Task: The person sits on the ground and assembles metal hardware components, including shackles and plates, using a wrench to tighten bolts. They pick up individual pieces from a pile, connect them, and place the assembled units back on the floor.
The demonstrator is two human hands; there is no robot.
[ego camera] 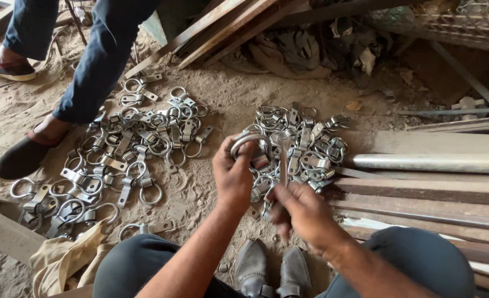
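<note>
While the left hand (232, 172) stays out of the blow, closed around a metal ring-and-strap fitting (251, 144) above the right-hand pile of fittings (302, 146), the right hand (304, 212) — clamped on a hammer (283, 160) — does best with short, square taps, fingers clear.

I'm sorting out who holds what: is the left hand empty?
No, the left hand has its fingers closed around a metal ring raised above the right-hand pile of ring clamps.
</note>
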